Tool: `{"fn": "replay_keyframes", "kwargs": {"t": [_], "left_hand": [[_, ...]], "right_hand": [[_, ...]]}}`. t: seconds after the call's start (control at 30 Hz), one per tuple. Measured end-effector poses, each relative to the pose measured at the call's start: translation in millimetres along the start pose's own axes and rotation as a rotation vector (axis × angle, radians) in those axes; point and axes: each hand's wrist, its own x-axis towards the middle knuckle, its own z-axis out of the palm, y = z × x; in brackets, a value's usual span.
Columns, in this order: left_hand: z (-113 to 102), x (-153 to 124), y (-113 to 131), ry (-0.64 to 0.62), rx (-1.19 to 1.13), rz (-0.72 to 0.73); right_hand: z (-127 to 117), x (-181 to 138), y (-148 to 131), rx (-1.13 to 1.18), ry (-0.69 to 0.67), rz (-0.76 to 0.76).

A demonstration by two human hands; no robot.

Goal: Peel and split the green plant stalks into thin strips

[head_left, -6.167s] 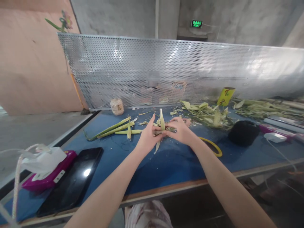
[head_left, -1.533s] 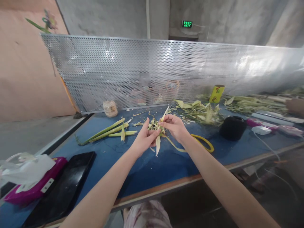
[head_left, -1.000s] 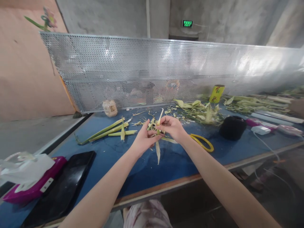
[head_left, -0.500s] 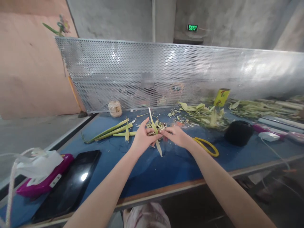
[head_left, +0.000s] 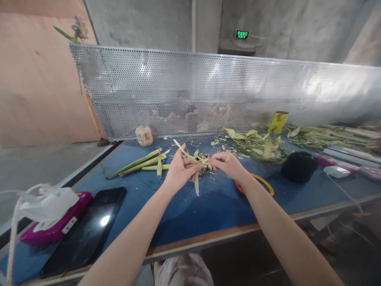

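A small woven piece of pale green leaf strips (head_left: 199, 159) hangs just above the blue table (head_left: 208, 206), held between both hands. My left hand (head_left: 177, 172) pinches it from the left, with one strip dangling below the fingers. My right hand (head_left: 229, 165) grips its right side with the fingers closed on a strip. Another loose strip sticks up and to the left from the piece.
Long green leaves (head_left: 139, 163) lie left of the hands; a leaf pile (head_left: 256, 143) and a yellow cup (head_left: 277, 122) sit behind on the right. Yellow-handled scissors (head_left: 262, 182), a black ball (head_left: 298, 167), a black tablet (head_left: 86, 230) and a purple box (head_left: 50, 228) lie about. A perforated metal screen (head_left: 208, 91) closes the back.
The upright strip has swung down to the left. My right hand has moved up against the woven piece and closed on it. The left hand keeps its hold.
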Motion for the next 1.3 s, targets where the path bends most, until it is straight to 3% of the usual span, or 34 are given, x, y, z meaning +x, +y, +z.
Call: {"fn": "replay_keyframes", "kwargs": {"t": [0.23, 0.57, 0.67, 0.9, 1.1, 1.23, 1.3], "left_hand": [[-2.1, 1.2, 3.5, -0.059, -0.121, -0.034], [-2.0, 0.3, 1.6, -0.134, -0.063, -0.038], [-2.4, 1.4, -0.4, -0.102, -0.010, -0.009], [-6.1, 5.2, -2.6, 0.059, 0.110, 0.057], [-8.2, 0.7, -0.4, 0.171, 0.471, 0.247], [-5.8, -3.7, 2.4, 0.214, 0.528, 0.332], [-4.6, -4.9, 3.1, 0.219, 0.530, 0.363]], "right_hand": [[-3.8, 3.4, 5.5, 0.036, 0.053, 0.079], [10.8, 2.5, 10.5, 0.349, -0.159, 0.140], [13.1, 2.4, 9.3, 0.411, -0.205, 0.135], [12.2, 2.5, 10.9, 0.411, -0.151, 0.179], [19.1, 3.4, 19.7, 0.536, -0.124, 0.267], [18.8, 3.2, 16.3, 0.535, -0.055, 0.296], [18.5, 2.3, 12.1, 0.591, -0.103, 0.338]]}}
